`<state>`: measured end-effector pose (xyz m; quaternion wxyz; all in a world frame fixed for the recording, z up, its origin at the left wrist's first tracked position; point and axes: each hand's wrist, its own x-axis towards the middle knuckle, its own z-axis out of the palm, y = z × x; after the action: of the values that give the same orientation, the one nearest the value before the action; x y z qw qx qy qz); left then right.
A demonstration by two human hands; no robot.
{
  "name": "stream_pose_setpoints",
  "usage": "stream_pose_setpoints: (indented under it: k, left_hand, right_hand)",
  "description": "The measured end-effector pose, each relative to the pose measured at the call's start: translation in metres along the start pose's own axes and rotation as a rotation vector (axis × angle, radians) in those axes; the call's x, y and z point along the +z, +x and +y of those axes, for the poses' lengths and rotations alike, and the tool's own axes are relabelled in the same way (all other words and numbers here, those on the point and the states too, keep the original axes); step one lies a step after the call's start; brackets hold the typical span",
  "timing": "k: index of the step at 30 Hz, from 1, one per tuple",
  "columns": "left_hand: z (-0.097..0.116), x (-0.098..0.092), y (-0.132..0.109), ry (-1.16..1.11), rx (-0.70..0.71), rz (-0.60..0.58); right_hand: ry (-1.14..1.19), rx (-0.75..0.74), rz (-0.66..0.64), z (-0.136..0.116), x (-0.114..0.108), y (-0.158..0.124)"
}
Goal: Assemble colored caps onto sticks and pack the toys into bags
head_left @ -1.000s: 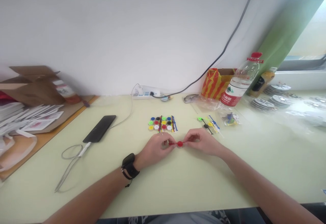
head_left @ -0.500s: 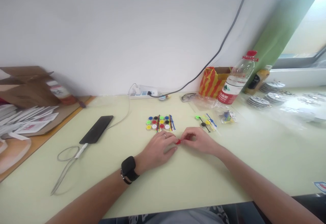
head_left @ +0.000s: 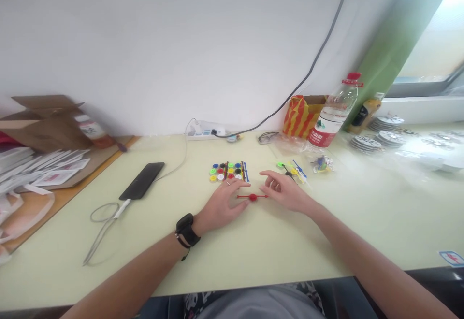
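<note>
A small red disc on a thin red stick [head_left: 253, 196] lies flat on the pale yellow table [head_left: 253, 246] between my hands. My left hand [head_left: 223, 200], with a black watch on the wrist, rests open just left of it, fingers spread. My right hand [head_left: 284, 191] hovers open just right of it, fingers apart, holding nothing. Just beyond my left hand sits a neat block of coloured discs and sticks [head_left: 228, 171]. A few loose coloured pieces [head_left: 292, 170] lie behind my right hand.
A black phone [head_left: 142, 181] with a white cable lies at left, cardboard and paper packets [head_left: 43, 164] beyond it. A power strip [head_left: 206, 130], striped bag [head_left: 302, 116], water bottle [head_left: 331, 116] and stacked round discs [head_left: 380, 133] line the back and right.
Both hands held the red piece pinched between them before; now they have let go and opened, and the piece lies on the table.
</note>
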<state>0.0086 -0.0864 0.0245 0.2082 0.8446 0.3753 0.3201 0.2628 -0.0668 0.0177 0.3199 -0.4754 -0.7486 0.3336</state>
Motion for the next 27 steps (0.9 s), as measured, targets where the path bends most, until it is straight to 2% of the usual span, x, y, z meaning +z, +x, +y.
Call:
stream_pose_setpoints:
  k: [3,4,6,8,9,10,13,16,19,23,25,27]
  left_hand:
    - [-0.003,0.0,0.001,-0.029,-0.051,0.043]
    - [-0.004,0.0,0.002,-0.036,-0.067,0.055]
    - [-0.005,0.0,0.003,-0.046,-0.09,0.082]
    - [-0.006,0.0,0.003,-0.054,-0.107,0.114]
    - [-0.007,0.0,0.003,-0.057,-0.114,0.127]
    - [-0.007,0.0,0.004,-0.06,-0.121,0.136]
    - [-0.008,0.0,0.004,-0.07,-0.13,0.142]
    - [-0.008,0.0,0.004,-0.075,-0.126,0.12]
    - [-0.007,0.0,0.004,-0.074,-0.116,0.111]
    - [-0.007,0.001,0.004,-0.06,-0.105,0.131]
    - [-0.008,0.001,0.003,-0.058,-0.102,0.137]
    - [-0.009,0.001,0.003,-0.058,-0.1,0.137]
  right_hand:
    - [-0.09,0.087,0.137,-0.004,-0.004,-0.003]
    - [-0.093,0.116,0.139,-0.008,-0.006,-0.005]
    - [-0.001,0.15,-0.029,-0.016,-0.013,-0.009]
    - [0.216,0.118,-0.346,-0.023,-0.022,-0.013]
    - [0.325,0.089,-0.427,-0.026,-0.026,-0.013]
    - [0.414,0.067,-0.443,-0.028,-0.029,-0.013]
    - [0.507,0.079,-0.264,-0.027,-0.034,-0.009]
    - [0.393,0.135,-0.131,-0.019,-0.03,-0.003]
    - [0.138,0.107,0.004,-0.006,-0.024,0.002]
    - [-0.303,-0.028,0.298,0.013,-0.022,0.007]
    - [-0.517,-0.015,0.398,0.025,-0.024,0.007]
    - [-0.685,0.067,0.411,0.036,-0.026,0.005]
